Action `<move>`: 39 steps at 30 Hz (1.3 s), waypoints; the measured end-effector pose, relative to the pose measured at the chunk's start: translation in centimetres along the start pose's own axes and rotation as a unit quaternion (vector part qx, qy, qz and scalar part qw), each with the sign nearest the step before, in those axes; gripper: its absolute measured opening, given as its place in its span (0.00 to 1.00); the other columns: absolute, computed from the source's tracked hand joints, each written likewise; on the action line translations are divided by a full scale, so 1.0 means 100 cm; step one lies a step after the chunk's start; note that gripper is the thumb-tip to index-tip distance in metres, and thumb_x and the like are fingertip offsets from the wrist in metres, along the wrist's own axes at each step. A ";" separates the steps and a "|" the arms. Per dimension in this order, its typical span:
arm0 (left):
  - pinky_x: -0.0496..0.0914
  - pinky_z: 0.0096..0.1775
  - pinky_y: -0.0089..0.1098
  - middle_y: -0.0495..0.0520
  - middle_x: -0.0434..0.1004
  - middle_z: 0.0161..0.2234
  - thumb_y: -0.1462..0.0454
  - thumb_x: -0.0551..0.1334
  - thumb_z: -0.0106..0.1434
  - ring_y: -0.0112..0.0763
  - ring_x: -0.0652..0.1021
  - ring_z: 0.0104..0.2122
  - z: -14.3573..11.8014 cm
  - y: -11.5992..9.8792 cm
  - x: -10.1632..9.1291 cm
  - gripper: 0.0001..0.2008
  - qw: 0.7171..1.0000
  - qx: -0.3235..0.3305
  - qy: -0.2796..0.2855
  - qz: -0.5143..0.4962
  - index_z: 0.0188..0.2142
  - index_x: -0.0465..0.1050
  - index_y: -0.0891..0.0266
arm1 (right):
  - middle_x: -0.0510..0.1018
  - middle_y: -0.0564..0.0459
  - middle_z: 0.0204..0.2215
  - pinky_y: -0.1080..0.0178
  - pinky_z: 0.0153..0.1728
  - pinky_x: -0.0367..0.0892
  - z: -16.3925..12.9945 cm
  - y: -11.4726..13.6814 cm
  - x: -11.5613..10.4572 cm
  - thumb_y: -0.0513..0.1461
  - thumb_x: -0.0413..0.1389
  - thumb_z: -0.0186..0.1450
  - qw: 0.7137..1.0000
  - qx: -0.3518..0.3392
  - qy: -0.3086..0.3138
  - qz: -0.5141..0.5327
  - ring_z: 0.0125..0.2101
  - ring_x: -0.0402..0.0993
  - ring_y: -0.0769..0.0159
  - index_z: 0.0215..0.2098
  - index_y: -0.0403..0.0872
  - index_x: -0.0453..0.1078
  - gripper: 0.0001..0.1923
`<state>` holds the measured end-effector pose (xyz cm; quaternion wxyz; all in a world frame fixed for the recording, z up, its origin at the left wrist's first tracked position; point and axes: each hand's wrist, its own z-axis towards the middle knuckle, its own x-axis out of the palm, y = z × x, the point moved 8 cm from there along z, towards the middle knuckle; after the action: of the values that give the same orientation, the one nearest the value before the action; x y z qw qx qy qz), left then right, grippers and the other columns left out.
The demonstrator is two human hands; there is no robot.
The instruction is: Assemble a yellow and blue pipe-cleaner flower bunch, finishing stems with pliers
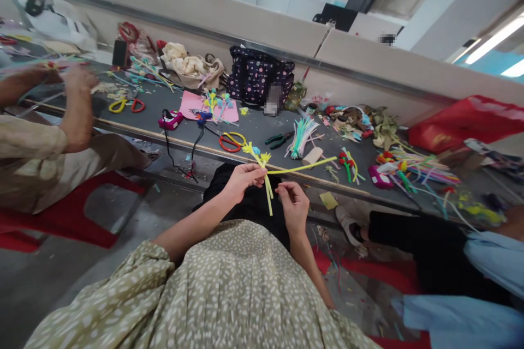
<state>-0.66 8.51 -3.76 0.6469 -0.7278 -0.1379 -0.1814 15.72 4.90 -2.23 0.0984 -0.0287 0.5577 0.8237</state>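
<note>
Left hand pinched yellow pipe-cleaner flowers

Red-and-yellow-handled scissors (230, 144), dark pliers (279, 139) and a pastel pipe-cleaner bundle (303, 137) lay on the gray table (254, 126) just beyond the hands; dotted bag (244, 73) behind. Any print on the left magenta box (173, 120) was too small to read. Yellow pipe-cleaner flowers (265, 158) were at the table's front edge, left hand (244, 181) closed on their stems. Right hand (295, 206) curled just beside; couldn't tell whether it held anything.

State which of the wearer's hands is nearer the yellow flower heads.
Left: the left hand pinches the stems just below the yellow flower heads; the right hand is lower, to their right, apart from them.
</note>
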 end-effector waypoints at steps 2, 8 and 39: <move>0.71 0.26 0.24 0.50 0.75 0.22 0.60 0.72 0.50 0.23 0.75 0.22 0.000 -0.001 -0.003 0.12 1.000 -0.011 -0.005 -0.011 0.28 0.76 0.67 | 0.75 0.53 0.29 0.62 0.35 0.68 -0.008 0.003 -0.004 0.42 0.56 0.64 0.999 -0.033 -0.001 -0.029 0.31 0.72 0.64 0.34 0.47 0.72 0.06; 0.72 0.26 0.24 0.52 0.77 0.23 0.61 0.72 0.49 0.24 0.77 0.22 -0.005 -0.010 -0.001 0.13 0.999 -0.006 -0.017 -0.042 0.29 0.75 0.68 | 0.76 0.51 0.32 0.59 0.35 0.69 -0.024 0.028 0.005 0.39 0.59 0.62 0.970 -0.195 0.032 -0.138 0.34 0.72 0.61 0.38 0.49 0.70 0.06; 0.74 0.25 0.23 0.53 0.80 0.26 0.60 0.71 0.51 0.26 0.79 0.24 -0.016 -0.022 0.008 0.13 0.999 0.003 0.006 -0.035 0.30 0.74 0.67 | 0.77 0.50 0.32 0.55 0.36 0.70 -0.028 0.052 -0.007 0.33 0.58 0.63 0.954 -0.280 -0.052 -0.090 0.34 0.73 0.60 0.39 0.49 0.73 0.07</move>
<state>-1.05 7.21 -1.30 0.6430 -0.7195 -0.1600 -0.2078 15.25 0.34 1.60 0.1887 -0.0619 0.2935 0.9351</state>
